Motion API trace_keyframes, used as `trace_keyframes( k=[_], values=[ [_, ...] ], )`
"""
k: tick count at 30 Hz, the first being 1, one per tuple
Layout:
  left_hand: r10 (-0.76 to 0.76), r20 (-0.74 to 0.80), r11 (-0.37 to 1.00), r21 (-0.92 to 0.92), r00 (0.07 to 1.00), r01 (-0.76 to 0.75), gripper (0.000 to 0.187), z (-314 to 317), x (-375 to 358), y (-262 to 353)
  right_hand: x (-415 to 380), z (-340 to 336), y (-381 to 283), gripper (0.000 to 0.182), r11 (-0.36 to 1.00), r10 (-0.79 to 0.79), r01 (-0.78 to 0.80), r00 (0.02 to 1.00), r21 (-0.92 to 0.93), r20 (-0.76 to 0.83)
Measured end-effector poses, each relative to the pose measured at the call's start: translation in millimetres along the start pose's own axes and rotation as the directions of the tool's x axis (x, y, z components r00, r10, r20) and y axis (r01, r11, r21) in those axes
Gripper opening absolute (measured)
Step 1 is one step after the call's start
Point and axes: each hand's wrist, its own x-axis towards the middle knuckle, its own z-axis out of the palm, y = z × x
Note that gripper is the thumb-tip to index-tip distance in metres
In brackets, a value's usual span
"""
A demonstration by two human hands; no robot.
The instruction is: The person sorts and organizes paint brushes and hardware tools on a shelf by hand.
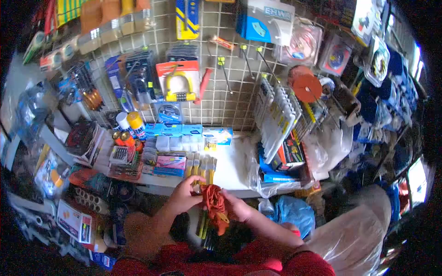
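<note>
In front of my chest, both hands are at a crumpled orange-red bundle (214, 202) that looks like folded fabric or webbing, with a loose end hanging down. My left hand (183, 197) has its thumb and index finger curled at the bundle's upper left side. From the right, my right hand (237, 208) grips it, its fingers partly hidden behind the bundle. Just beyond my hands, several brush-like items with yellow handles (211, 171) lie at the edge of a white shelf (232, 161).
A wire grid wall (235, 106) carries hanging packs, including a yellow lock in red packaging (178, 82). Spray cans (136, 123) and blue boxes (186, 129) stand on the shelf. White hanging packs (276, 124) project at right. A blue plastic bag (294, 211) lies right of my forearm.
</note>
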Motion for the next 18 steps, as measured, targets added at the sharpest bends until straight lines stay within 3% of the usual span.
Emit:
trace_keyframes(
  k=[2, 3, 5, 7, 10, 12, 13, 14, 15, 18],
  values=[
    [-0.077, 0.025, 0.997, -0.028, 0.997, 0.077, 0.053, 4.0, -1.7, -1.8, 6.6, -12.2, 13.9, 0.04, 0.985, -0.055, 0.033, 0.99, -0.169, -0.131],
    [-0.034, -0.019, 0.999, 0.03, 0.999, 0.035, 0.051, 7.2, -1.9, -2.8, 6.1, -9.3, 13.0, 0.039, 0.969, -0.06, 0.021, 0.986, -0.246, -0.155],
    [0.0, -0.042, 0.995, 0.095, 0.999, 0.004, 0.05, 13.0, -3.2, -3.2, 8.2, -10.3, 13.8, 0.04, 0.993, -0.031, 0.012, 0.986, -0.117, -0.165],
    [-0.02, -0.079, 0.998, 0.053, 0.997, 0.024, 0.047, 17.3, -4.1, -0.6, 7.9, -8.8, 10.8, 0.046, 0.997, 0.009, -0.015, 0.997, -0.081, -0.076],
    [-0.043, -0.055, 0.998, 0.041, 0.998, 0.045, 0.048, 25.4, -6.1, 5.4, 4.2, -7.0, 8.9, 0.047, 0.995, 0.066, -0.073, 0.993, -0.073, -0.1],
    [-0.016, -0.063, 0.999, 0.037, 0.998, 0.018, 0.048, 25.4, -5.0, 7.1, 6.5, -11.7, 11.9, 0.044, 0.955, 0.078, -0.116, 0.986, -0.273, -0.147],
    [0.021, -0.097, 1.0, 0.02, 0.995, -0.019, 0.049, 25.6, -4.6, 8.3, 7.2, -11.3, 11.8, 0.044, 0.96, 0.07, -0.108, 0.986, -0.259, -0.149],
    [-0.078, -0.103, 0.997, 0.007, 0.992, 0.079, 0.047, 22.2, -4.7, 13.9, 8.6, -8.9, 10.5, 0.043, 0.921, -0.018, -0.028, 0.993, -0.388, -0.114],
    [-0.085, -0.095, 0.996, 0.011, 0.992, 0.087, 0.047, 19.4, -3.1, 12.1, 9.5, -6.0, 8.1, 0.042, 0.86, -0.1, 0.051, 0.993, -0.508, -0.069],
    [-0.104, -0.201, 0.986, -0.147, 0.974, 0.075, 0.047, 17.1, -0.3, 11.8, 8.2, -0.1, -1.3, 0.041, 0.835, -0.075, -0.004, 0.99, -0.55, -0.12]
  ],
)
